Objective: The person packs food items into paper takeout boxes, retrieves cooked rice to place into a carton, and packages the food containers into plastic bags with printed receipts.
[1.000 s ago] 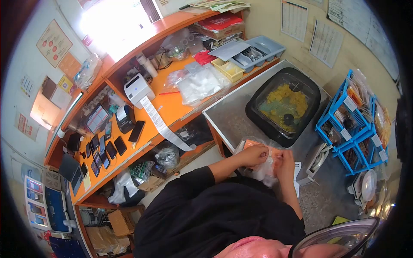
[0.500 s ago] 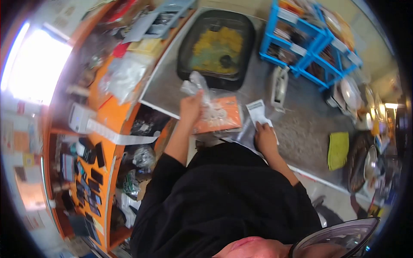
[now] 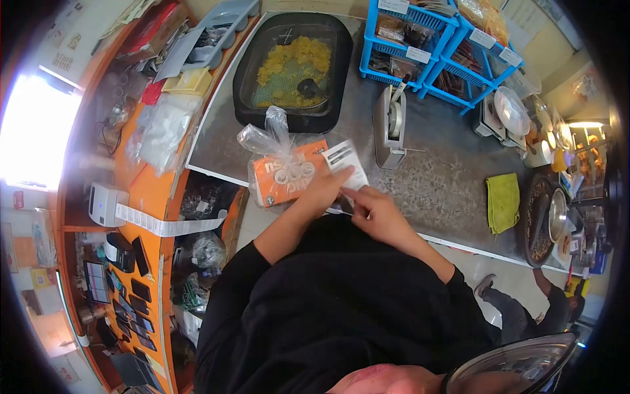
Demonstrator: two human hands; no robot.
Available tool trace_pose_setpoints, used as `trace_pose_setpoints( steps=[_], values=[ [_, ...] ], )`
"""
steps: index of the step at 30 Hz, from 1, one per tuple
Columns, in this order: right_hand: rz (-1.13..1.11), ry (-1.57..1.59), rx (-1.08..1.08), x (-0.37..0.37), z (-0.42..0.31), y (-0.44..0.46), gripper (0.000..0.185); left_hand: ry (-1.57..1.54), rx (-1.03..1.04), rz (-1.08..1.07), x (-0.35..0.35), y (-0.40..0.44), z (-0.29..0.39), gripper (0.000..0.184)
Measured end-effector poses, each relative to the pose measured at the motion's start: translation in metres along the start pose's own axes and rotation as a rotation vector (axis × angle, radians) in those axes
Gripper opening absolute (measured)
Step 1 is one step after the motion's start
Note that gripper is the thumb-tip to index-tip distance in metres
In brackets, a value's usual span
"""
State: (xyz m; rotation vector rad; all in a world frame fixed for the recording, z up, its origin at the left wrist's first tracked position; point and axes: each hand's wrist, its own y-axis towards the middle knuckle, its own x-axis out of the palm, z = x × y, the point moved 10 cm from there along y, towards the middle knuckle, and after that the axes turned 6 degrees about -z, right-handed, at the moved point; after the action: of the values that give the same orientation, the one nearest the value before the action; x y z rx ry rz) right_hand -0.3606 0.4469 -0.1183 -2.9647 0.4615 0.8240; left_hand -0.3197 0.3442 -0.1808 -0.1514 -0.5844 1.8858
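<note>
A printed paper slip stands up between my two hands near the counter's front edge. My left hand has its fingers closed on the slip's lower left side. My right hand pinches the lower end, its fingertips close to the left ones. Just left of the slip lies a knotted clear plastic bag around an orange package. My left hand overlaps that package's right side; whether it presses on it I cannot tell.
Behind the bag is a black tray with yellow food and a dark scoop. A tape dispenser stands to the right, before blue baskets. A green cloth lies farther right. Another person is at lower right.
My left hand has let go of the bag's knotted top and moved right to the slip. The slip and my right hand have shifted left. The camera view has swung slightly.
</note>
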Motion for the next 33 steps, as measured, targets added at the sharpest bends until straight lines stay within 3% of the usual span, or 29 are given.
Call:
trace_pose_setpoints(
  steps=[2,3,5,6,8,11,17,20,23,26,29,33],
  values=[
    [0.015,0.03,-0.101,-0.003,-0.011,0.001,0.032,-0.211,0.193,-0.056,0.0,0.006,0.015,0.036],
    [0.24,0.019,-0.157,-0.031,0.0,-0.001,0.028,-0.314,0.288,-0.084,-0.002,0.006,0.024,0.035],
    [0.601,0.06,-0.018,-0.09,0.05,-0.01,0.023,-0.287,0.345,-0.14,-0.002,-0.007,0.046,0.035],
    [0.733,0.107,0.181,-0.114,0.082,-0.017,0.023,-0.338,0.316,-0.142,-0.002,-0.015,0.054,0.035],
    [0.67,-0.092,0.408,-0.124,0.147,-0.01,0.027,-0.4,0.311,-0.194,-0.002,-0.02,0.059,0.037],
    [0.501,0.109,0.621,-0.113,0.198,0.009,0.031,-0.399,0.302,-0.301,0.009,-0.031,0.08,0.038],
    [0.417,0.464,0.534,-0.092,0.213,0.041,0.031,-0.441,0.341,-0.49,0.027,-0.045,0.11,0.044],
    [0.594,0.543,0.404,-0.104,0.161,0.027,0.024,-0.476,0.335,-0.503,0.026,-0.044,0.109,0.046],
    [0.395,0.467,0.526,-0.088,0.15,-0.002,0.018,-0.474,0.335,-0.504,0.023,-0.041,0.107,0.046],
    [0.293,-0.056,0.819,-0.066,0.215,-0.035,0.017,-0.497,0.322,-0.509,0.023,-0.039,0.104,0.046],
    [0.188,0.011,0.757,-0.064,0.195,-0.03,0.015,-0.488,0.278,-0.473,0.019,-0.035,0.095,0.046],
    [0.311,0.571,0.181,-0.084,0.071,0.011,0.013,-0.328,0.256,-0.396,0.013,-0.03,0.081,0.045]
  ],
)
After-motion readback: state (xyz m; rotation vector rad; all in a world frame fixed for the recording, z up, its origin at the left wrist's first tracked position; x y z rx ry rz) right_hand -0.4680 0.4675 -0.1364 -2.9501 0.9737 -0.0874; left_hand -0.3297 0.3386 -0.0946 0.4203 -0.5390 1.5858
